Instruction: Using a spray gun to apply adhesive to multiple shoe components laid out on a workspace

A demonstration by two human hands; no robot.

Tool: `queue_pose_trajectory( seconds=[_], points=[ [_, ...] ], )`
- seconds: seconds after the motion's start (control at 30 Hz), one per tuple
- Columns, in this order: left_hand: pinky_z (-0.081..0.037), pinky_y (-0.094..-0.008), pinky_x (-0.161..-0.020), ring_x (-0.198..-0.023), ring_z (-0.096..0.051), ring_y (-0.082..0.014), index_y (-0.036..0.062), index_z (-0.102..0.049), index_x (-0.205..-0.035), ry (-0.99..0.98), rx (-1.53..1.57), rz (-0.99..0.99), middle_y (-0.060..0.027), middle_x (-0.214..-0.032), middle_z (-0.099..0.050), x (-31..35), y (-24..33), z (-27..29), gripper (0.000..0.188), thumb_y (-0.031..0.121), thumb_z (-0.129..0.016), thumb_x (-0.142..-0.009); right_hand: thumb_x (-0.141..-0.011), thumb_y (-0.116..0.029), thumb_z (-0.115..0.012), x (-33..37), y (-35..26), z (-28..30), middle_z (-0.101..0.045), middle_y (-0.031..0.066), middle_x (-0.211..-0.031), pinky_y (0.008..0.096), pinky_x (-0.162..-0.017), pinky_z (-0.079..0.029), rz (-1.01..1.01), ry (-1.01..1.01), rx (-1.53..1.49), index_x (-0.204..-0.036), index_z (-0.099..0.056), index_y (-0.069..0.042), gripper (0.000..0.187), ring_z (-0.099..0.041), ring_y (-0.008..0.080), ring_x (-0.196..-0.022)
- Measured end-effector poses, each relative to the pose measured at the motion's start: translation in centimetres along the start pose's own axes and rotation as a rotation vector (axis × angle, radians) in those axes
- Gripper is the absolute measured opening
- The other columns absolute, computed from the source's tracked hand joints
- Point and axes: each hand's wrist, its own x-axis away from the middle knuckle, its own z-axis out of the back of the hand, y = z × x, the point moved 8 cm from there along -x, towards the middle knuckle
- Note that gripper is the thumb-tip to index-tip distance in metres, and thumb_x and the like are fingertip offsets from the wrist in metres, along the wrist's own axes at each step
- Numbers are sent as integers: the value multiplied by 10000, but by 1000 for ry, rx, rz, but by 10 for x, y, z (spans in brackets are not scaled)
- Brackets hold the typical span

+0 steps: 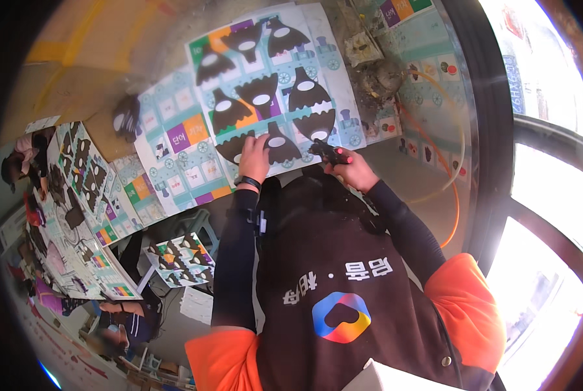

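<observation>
Several flat, dark cut pieces (261,96) with wavy edges and pale ovals lie in rows on printed sheets (182,138) covering the table. My left hand (255,159) rests with fingers stretched onto the nearest pieces, touching a dark piece (280,144) by the table's front edge. In my right hand (356,171) is a dark hand tool (330,153) with red parts, its exact kind unclear. The tool's front end points toward a rounded dark piece (315,122) at the near right of the rows.
An orange hose (446,189) and a pale hose (464,130) curve down at the right. A dirty rounded lump (384,77) sits beyond the sheets. At left, other people sit by a second table (76,228) with similar pieces; a stool (203,229) stands below.
</observation>
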Motion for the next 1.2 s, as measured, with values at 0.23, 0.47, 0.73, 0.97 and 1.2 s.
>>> queue_pose_trajectory(
  seconds=[0.23,0.47,0.73,0.97,1.2],
  points=[
    [-473,-429,-800,-945,-556,-351,97,-467,-1239,-177,-38,-41,-145,-1003,-538,10,-41,-21,544,43,-676,-740,-719,-111,-581,-24,-26,-62,-609,137,-670,355,-537,-463,41,101,176,-1008,-576,-15,305,-590,228,-558],
    [-483,-439,-812,-962,-575,-357,289,-325,-1399,-382,-48,-7,-162,-1040,-556,-7,-38,-19,845,119,-761,-696,-750,-141,-561,-45,-36,-77,-625,209,-740,412,-673,-478,124,302,390,-947,-584,-24,230,-627,361,-726],
    [-475,-445,-828,-1000,-566,-360,298,-316,-1397,-445,-63,-12,-166,-1032,-558,-9,-44,-23,869,125,-777,-681,-735,-130,-559,-36,-29,-96,-627,218,-779,439,-705,-475,-71,59,316,-931,-578,-5,234,-598,419,-781],
    [-473,-439,-837,-1014,-562,-350,304,-330,-1391,-408,-42,-28,-159,-1034,-559,-9,-42,-20,871,119,-781,-670,-734,-134,-560,-41,-28,-84,-619,234,-821,458,-707,-460,79,183,386,-935,-577,-8,237,-583,430,-817],
    [-471,-433,-847,-1020,-561,-344,291,-322,-1398,-409,-36,-6,-149,-1054,-562,-11,-39,-21,884,117,-785,-665,-781,-180,-578,-46,-36,-79,-625,229,-837,446,-716,-465,103,216,364,-976,-591,-28,248,-576,439,-824]
  ],
)
